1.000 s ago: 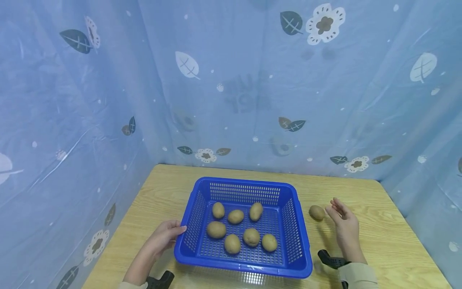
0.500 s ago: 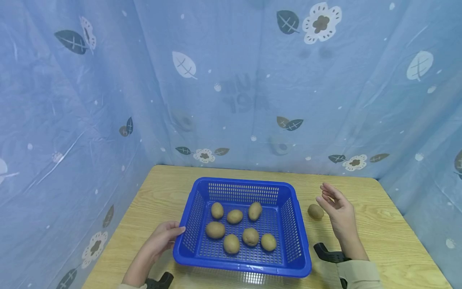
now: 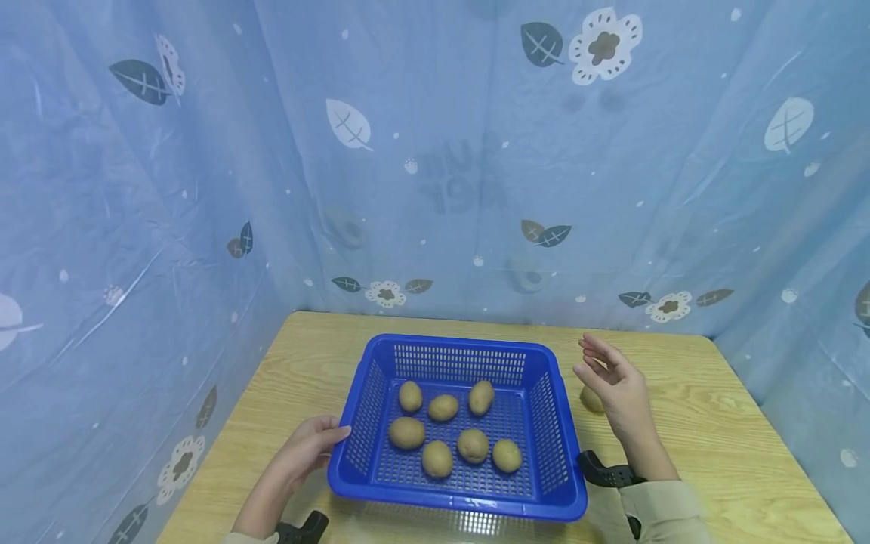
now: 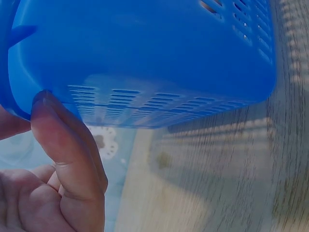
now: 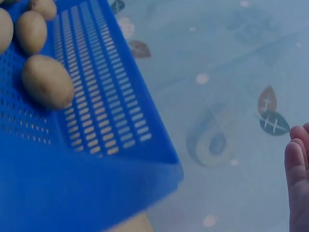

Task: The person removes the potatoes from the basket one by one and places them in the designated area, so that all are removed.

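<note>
A blue plastic basket [image 3: 462, 505] with slotted walls holds several potatoes [image 3: 407, 433] spread over its floor. My left hand [image 3: 309, 446] grips the basket's left rim, thumb on top; in the left wrist view its fingers [image 4: 67, 145] reach under the lip. Just right of the basket, my right hand [image 3: 618, 397] is raised with relaxed fingers and nothing in them. Behind that hand a single potato [image 3: 591, 400] lies on the table, partly hidden. The right wrist view catches the right fingertips [image 5: 295, 157] at its edge, apart from the basket.
The basket stands on a wooden table [image 3: 720, 423]. A blue curtain [image 3: 435, 174] printed with leaves and flowers encloses the back and both sides. Each wrist carries a black camera mount [image 3: 605, 472].
My right hand has moved left and away from me, from beside the loose potato to partly in front of it, near the basket's rim. The left hand and basket stay put.
</note>
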`<state>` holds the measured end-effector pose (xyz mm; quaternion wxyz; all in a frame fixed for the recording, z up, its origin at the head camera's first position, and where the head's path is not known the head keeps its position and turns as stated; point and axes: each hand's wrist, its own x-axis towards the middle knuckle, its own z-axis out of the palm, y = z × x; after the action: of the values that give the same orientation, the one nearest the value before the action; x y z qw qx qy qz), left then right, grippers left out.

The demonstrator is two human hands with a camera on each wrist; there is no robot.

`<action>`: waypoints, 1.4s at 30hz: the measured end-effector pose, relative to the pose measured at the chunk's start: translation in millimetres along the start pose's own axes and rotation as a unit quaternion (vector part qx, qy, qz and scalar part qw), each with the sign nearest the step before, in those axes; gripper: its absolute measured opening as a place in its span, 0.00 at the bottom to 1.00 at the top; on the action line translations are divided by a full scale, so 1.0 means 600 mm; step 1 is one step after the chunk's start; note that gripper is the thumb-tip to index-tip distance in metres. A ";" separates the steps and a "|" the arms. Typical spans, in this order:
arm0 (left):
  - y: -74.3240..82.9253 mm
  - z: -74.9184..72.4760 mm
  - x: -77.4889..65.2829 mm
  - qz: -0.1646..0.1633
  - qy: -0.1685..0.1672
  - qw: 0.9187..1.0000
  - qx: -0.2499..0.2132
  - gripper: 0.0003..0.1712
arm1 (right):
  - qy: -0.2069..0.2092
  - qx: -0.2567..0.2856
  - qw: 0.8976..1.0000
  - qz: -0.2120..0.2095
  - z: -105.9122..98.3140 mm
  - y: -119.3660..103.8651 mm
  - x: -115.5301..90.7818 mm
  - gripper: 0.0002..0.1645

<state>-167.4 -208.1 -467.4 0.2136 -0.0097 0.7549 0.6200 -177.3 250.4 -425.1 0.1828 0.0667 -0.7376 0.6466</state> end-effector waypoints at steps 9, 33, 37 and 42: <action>-0.006 -0.004 0.001 0.003 -0.010 1.000 -0.006 0.23 | -0.022 0.025 0.999 0.010 0.037 -0.008 0.009 0.32; -0.002 0.001 0.000 0.011 -0.002 1.000 -0.009 0.21 | -0.026 -0.013 0.996 0.081 0.138 0.002 0.035 0.27; -0.003 0.001 -0.001 0.010 -0.004 1.000 -0.011 0.21 | -0.028 -0.005 0.993 0.114 0.156 0.000 0.037 0.27; -0.002 0.002 0.000 0.012 0.007 1.000 -0.002 0.21 | -0.039 0.011 0.991 0.130 0.168 0.014 0.039 0.27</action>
<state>-166.9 -207.2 -468.8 0.2013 -0.0053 0.7552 0.6238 -220.3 156.3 -434.2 0.0675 -0.0030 -0.7394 0.6698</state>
